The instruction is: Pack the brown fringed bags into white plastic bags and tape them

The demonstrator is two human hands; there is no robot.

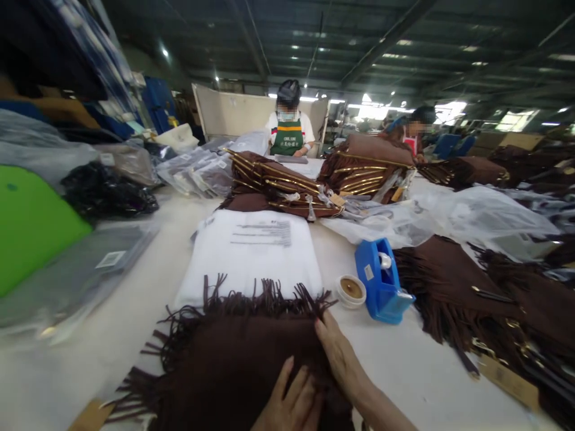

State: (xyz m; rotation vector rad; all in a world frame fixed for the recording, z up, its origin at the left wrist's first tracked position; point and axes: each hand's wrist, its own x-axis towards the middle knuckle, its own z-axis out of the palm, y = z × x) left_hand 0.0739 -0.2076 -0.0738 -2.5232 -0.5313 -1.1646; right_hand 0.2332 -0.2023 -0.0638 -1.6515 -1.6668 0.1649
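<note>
A dark brown fringed bag [242, 353] lies on the table right in front of me, its strands spread along the far and left edges. My left hand [291, 398] rests on its face with the fingers stretched and a little apart. At the bag's far right corner, my right hand [336, 350] grips the edge beside the fringe; some of its fingertips are hidden. Just beyond the bag lies a white printed sheet or bag [260, 251], partly covered by the strands. A brown paper tag [91, 416] shows at the lower left.
On the right stand a blue tape dispenser [381, 281] and a small round tub [351, 291]. More brown fringed bags [462, 287] lie beyond them. Brown zipped pieces [278, 182] are piled at the back, near clear plastic [467, 209]. Two people [290, 129] work across the table.
</note>
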